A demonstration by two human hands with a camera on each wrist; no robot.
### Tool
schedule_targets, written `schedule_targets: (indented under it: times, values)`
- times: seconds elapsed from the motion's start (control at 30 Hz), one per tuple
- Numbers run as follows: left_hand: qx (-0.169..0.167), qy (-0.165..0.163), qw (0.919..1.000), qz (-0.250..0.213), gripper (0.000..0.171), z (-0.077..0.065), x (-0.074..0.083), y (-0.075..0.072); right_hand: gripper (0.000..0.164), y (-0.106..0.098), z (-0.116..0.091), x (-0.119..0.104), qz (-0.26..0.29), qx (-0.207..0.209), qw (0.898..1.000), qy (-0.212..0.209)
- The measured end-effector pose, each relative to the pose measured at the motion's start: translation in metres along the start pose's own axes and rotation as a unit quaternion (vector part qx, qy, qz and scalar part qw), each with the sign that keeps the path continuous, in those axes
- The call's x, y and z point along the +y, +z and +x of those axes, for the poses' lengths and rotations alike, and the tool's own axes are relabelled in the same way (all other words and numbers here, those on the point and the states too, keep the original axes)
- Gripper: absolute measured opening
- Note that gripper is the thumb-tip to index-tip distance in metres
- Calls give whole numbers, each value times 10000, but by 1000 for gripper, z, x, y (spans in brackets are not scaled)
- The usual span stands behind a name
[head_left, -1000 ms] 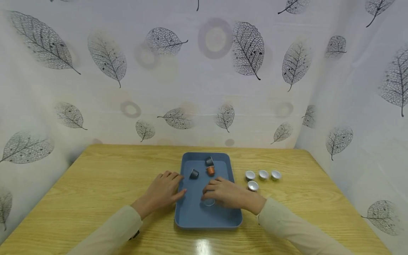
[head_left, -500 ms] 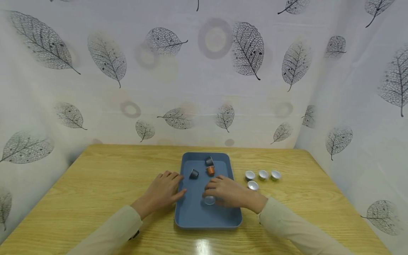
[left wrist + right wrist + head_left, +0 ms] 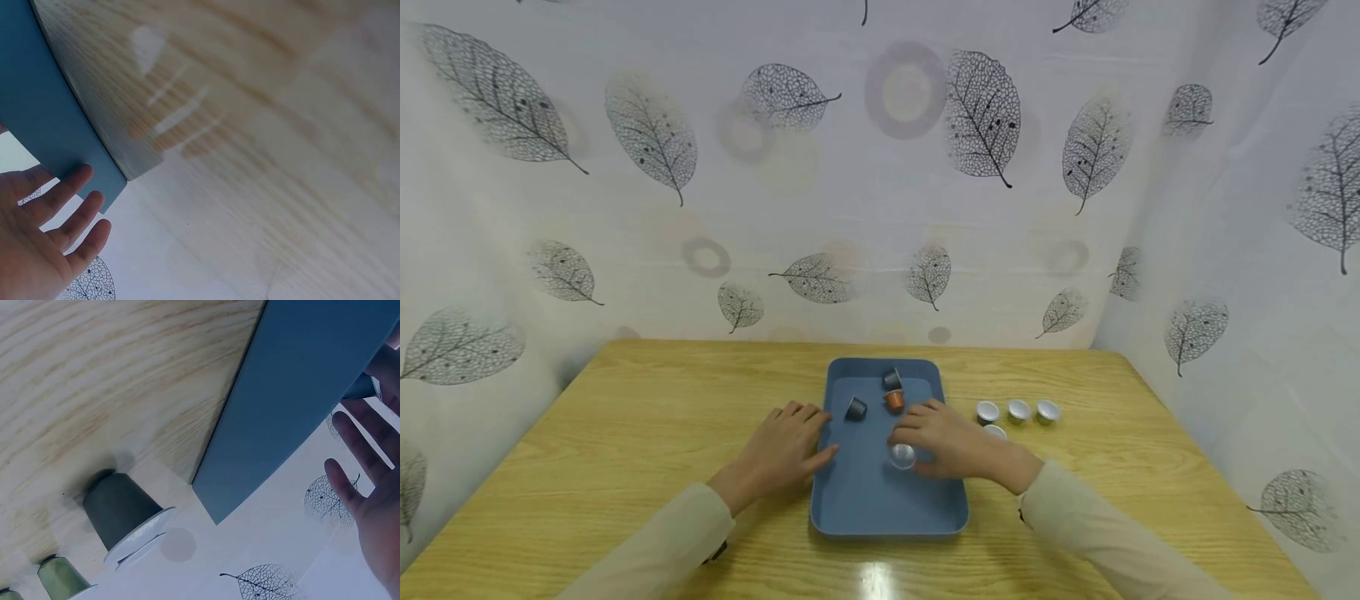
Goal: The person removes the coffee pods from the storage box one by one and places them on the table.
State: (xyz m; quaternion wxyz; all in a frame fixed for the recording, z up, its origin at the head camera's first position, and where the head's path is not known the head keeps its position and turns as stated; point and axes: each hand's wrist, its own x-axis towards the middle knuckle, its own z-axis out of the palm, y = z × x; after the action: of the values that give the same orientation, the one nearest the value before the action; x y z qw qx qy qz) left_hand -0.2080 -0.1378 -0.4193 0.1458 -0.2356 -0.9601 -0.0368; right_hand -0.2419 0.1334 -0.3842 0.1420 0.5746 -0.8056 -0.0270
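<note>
In the head view a blue-grey tray lies on the table. My left hand touches its left rim, and the left wrist view shows the fingers extended along the tray's outer wall. Over the right part of the tray, my right hand pinches a coffee capsule with its silvery lid facing up. A dark capsule shows between the fingers in the right wrist view. Farther back in the tray lie two dark capsules, one on the left and one at the back, and an orange capsule.
Right of the tray, several capsules stand lid up on the wooden table. The nearest one is partly covered by my right wrist. In the right wrist view a dark capsule and a green one stand outside the tray wall.
My right hand has shifted right and slightly farther back, carrying the pinched capsule along. My left hand stays at the tray's left rim, and the other capsules have not moved.
</note>
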Motion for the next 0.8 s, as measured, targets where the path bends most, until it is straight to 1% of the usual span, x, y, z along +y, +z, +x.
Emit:
schedule_targets:
  times: [0.13,0.43,0.67,0.8]
  values:
    - [11,2,10000,-24,49,0,0,-1,36,-2,-3,4,98,65,9999,106]
    - [72,13,10000,-40,49,0,-1,0,36,-2,-12,12,403,377,9979,327]
    - [45,4,10000,-59,49,0,0,1,39,-12,-21,15,680,353,9946,703]
    - [30,-1,10000,-81,49,0,0,0,40,-15,-29,19,854,397,9922,817]
